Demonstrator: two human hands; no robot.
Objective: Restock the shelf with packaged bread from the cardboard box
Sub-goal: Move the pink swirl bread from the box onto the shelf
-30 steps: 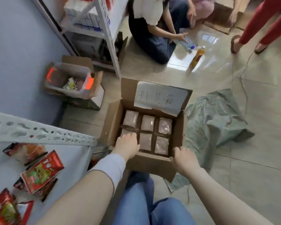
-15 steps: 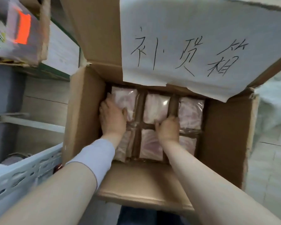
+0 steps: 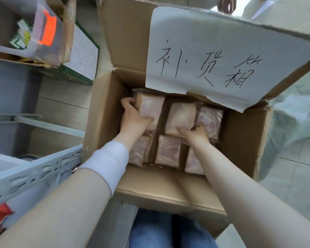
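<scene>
Left hand (image 3: 134, 120) grips the back-left bread pack (image 3: 151, 107). Right hand (image 3: 195, 134) pinches the near edge of the middle bread pack (image 3: 181, 117). Both are down inside the cardboard box (image 3: 104, 113), packed with more wrapped bread (image 3: 168, 152). A handwritten paper label (image 3: 222, 56) covers the far flap. At left, the shelf rail (image 3: 34, 173). Upper left, a clear bin (image 3: 43, 38) holds small packets.

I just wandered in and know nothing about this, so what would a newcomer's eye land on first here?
The open cardboard box fills the middle of the view, its raised far flap covered by a white sheet with big handwritten characters. Inside, the left hand grips the far-left bread pack while the right hand grips the far-middle bread pack.
</scene>
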